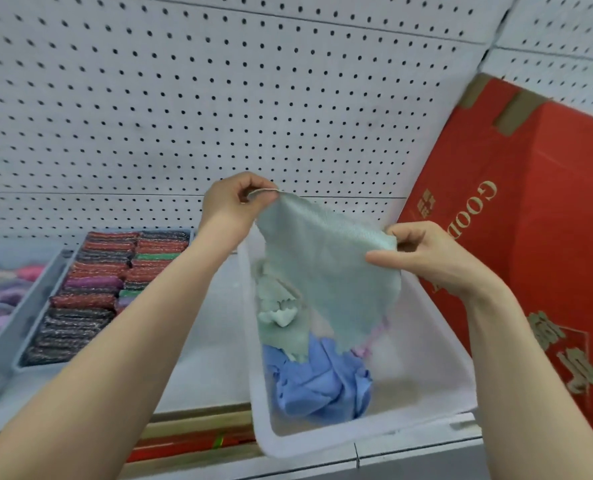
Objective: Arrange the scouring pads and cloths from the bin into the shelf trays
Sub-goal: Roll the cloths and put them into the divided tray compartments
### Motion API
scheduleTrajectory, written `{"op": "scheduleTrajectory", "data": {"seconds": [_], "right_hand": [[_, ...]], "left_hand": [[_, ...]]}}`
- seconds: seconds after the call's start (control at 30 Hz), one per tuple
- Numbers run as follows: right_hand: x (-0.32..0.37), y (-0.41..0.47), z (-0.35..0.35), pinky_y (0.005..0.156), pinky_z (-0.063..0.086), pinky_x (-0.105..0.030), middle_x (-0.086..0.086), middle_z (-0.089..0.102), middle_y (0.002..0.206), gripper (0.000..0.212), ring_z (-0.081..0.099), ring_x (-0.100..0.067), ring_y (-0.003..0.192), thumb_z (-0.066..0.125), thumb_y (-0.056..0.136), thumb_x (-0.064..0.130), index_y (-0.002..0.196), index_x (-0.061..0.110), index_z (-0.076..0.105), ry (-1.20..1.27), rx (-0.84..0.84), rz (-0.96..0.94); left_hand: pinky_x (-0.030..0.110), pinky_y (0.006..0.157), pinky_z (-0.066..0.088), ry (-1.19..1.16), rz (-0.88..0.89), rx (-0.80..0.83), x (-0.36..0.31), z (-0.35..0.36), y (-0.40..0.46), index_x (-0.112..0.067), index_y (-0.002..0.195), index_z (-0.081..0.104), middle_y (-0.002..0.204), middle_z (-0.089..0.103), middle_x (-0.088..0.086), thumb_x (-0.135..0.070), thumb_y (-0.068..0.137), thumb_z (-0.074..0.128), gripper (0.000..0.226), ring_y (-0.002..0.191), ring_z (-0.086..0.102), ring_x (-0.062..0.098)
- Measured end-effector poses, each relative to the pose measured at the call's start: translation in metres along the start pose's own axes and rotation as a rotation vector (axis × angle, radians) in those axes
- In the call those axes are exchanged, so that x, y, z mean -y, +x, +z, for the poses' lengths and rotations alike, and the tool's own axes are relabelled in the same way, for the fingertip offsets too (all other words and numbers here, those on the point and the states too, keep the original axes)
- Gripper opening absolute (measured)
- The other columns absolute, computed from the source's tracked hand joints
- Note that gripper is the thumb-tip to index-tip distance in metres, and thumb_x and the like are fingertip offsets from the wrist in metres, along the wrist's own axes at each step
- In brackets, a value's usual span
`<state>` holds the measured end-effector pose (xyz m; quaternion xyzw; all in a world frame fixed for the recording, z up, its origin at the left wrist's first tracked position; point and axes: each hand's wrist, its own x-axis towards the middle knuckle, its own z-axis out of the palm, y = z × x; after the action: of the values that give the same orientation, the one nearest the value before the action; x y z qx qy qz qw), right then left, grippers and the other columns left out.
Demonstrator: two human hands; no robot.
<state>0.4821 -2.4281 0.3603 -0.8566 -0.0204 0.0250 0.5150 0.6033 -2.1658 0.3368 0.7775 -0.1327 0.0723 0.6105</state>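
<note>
Both hands pinching a pale green cloth (pixel 326 268) – left hand (pixel 231 206) on its top corner, right hand (pixel 430 261) on its side edge – held above the white bin (pixel 430 382) at the shelf's front edge. Red box (pixel 530 216) at right reads "GOOD".

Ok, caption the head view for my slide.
Both hands, left hand and right hand, hold a pale green cloth spread above the translucent white plastic bin of crumpled cloths.

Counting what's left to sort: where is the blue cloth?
The blue cloth lies crumpled in the white bin, lower centre, below the green cloth.
</note>
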Motion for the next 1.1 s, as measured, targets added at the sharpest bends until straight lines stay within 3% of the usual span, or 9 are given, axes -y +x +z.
{"op": "scheduleTrajectory", "data": {"seconds": [0.13, 0.27, 0.33, 0.4, 0.5, 0.6, 0.73, 0.93, 1.1], "right_hand": [[-0.006, 0.003, -0.011, 0.071, 0.036, -0.036, -0.017, 0.061, 0.084, 0.040, 0.048, -0.018, 0.073, 0.083, 0.070, 0.043, 0.062, 0.011, 0.061, -0.058, -0.105, -0.075], [0.005, 0.001, 0.000, 0.079, 0.047, -0.028, -0.009, 0.070, 0.093, 0.021, 0.060, -0.013, 0.083, 0.073, 0.080, 0.022, 0.075, 0.006, 0.060, 0.189, -0.126, -0.157], [0.015, -0.003, 0.013, 0.063, 0.044, -0.018, -0.003, 0.065, 0.079, 0.011, 0.055, -0.009, 0.069, 0.069, 0.085, 0.016, 0.080, 0.012, 0.060, 0.293, 0.026, -0.173], [0.022, -0.006, 0.030, 0.053, 0.033, -0.016, 0.003, 0.055, 0.066, 0.011, 0.044, -0.005, 0.058, 0.067, 0.088, 0.012, 0.081, 0.016, 0.060, 0.283, 0.270, -0.130], [0.030, -0.003, 0.054, 0.054, 0.033, -0.016, 0.006, 0.059, 0.064, 0.005, 0.045, -0.004, 0.057, 0.067, 0.087, 0.007, 0.087, 0.012, 0.064, 0.189, 0.434, -0.073], [0.036, 0.006, 0.070, 0.063, 0.044, -0.016, 0.000, 0.068, 0.073, 0.005, 0.055, -0.007, 0.066, 0.072, 0.083, 0.002, 0.087, 0.005, 0.070, 0.223, 0.177, -0.125], [0.036, 0.013, 0.076, 0.056, 0.043, -0.015, -0.002, 0.065, 0.068, 0.006, 0.053, -0.005, 0.057, 0.076, 0.079, 0.000, 0.083, 0.002, 0.072, 0.268, -0.152, -0.163], [0.043, 0.011, 0.085, 0.060, 0.047, -0.020, -0.002, 0.063, 0.067, 0.018, 0.056, -0.011, 0.063, 0.080, 0.076, 0.004, 0.086, 0.005, 0.065, 0.243, -0.290, -0.158], [0.043, 0.008, 0.083, 0.066, 0.048, -0.035, -0.021, 0.067, 0.078, 0.031, 0.055, -0.022, 0.065, 0.081, 0.077, 0.010, 0.104, 0.015, 0.066, 0.128, -0.294, -0.140]], "left_hand": [[0.022, 0.075, 0.045, 0.140, -0.011, -0.060, 0.012, -0.013, 0.003, -0.032, 0.079, 0.068, 0.084, 0.068, -0.014, -0.017, 0.085, 0.070, 0.016, 0.077, 0.059, 0.006], [0.029, 0.079, 0.041, 0.378, 0.016, -0.077, 0.025, -0.018, -0.003, -0.027, 0.087, 0.071, 0.093, 0.059, -0.005, -0.021, 0.087, 0.069, 0.006, 0.083, 0.052, 0.012], [0.032, 0.075, 0.043, 0.419, -0.020, -0.054, 0.026, -0.017, -0.003, -0.030, 0.085, 0.070, 0.082, 0.051, -0.004, -0.021, 0.087, 0.067, 0.010, 0.074, 0.050, 0.015], [0.032, 0.069, 0.050, 0.279, -0.072, 0.027, 0.021, -0.013, -0.006, -0.029, 0.083, 0.070, 0.075, 0.052, -0.004, -0.015, 0.089, 0.063, 0.017, 0.066, 0.057, 0.015], [0.015, 0.062, 0.050, -0.041, -0.139, 0.203, 0.005, -0.005, -0.019, -0.018, 0.088, 0.070, 0.081, 0.059, 0.002, -0.001, 0.094, 0.055, 0.023, 0.056, 0.058, 0.000], [0.016, 0.056, 0.038, -0.090, -0.107, 0.335, -0.007, -0.004, -0.032, -0.022, 0.088, 0.071, 0.080, 0.065, 0.008, -0.004, 0.096, 0.055, 0.025, 0.058, 0.047, 0.007], [0.026, 0.056, 0.038, -0.243, -0.125, 0.470, -0.017, -0.010, -0.043, -0.025, 0.089, 0.070, 0.084, 0.070, 0.003, -0.007, 0.099, 0.050, 0.029, 0.070, 0.048, 0.022], [0.027, 0.061, 0.039, -0.199, -0.042, 0.502, -0.032, -0.016, -0.055, -0.021, 0.107, 0.066, 0.074, 0.055, 0.010, -0.021, 0.099, 0.055, 0.014, 0.065, 0.041, 0.022], [0.014, 0.069, 0.047, 0.138, 0.117, 0.513, -0.038, -0.016, -0.062, -0.033, 0.133, 0.048, 0.084, 0.074, -0.009, -0.010, 0.089, 0.065, 0.053, 0.070, 0.061, 0.005]]}}
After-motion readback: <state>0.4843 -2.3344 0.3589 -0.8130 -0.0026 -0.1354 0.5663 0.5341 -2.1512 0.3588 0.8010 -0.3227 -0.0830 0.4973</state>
